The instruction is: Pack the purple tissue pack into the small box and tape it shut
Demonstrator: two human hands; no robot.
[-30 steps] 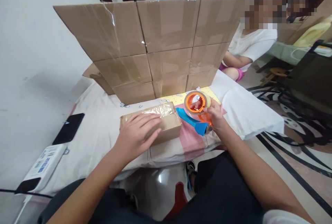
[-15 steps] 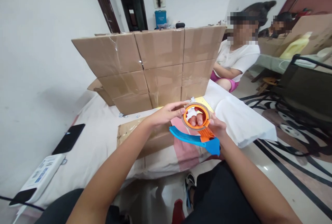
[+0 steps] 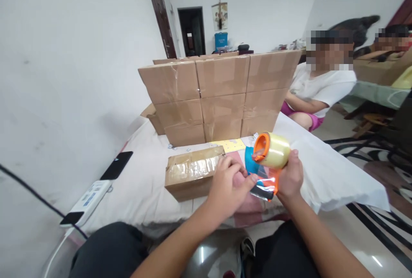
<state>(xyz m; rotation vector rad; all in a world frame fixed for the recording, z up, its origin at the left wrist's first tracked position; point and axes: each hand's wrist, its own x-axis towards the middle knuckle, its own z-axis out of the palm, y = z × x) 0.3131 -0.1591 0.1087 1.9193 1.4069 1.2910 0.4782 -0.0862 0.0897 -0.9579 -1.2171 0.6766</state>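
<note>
My right hand [image 3: 291, 177] is closed around a tape dispenser with an orange hub and handle and a blue curved part. A thick roll of yellowish packing tape [image 3: 279, 149] sits on its hub. A shiny, clear strip of tape [image 3: 265, 181] shows at the dispenser's lower front. My left hand [image 3: 230, 183] has curled fingers, with its thumb against that strip; its fingertips are partly hidden. Just behind my left hand, a taped cardboard box [image 3: 189, 175] lies on the cloth-covered table [image 3: 141, 196].
Several stacked cardboard boxes [image 3: 223, 106] form a wall at the table's back. On the left lie a black flat object [image 3: 116, 165] and a white device [image 3: 90, 200] with a cable. A person in a white shirt [image 3: 328, 89] sits at the right, beyond the table.
The dispenser has turned, so the roll now shows its side. My left hand has moved from the roll's rim down to the tape strip. The view has shifted left.
</note>
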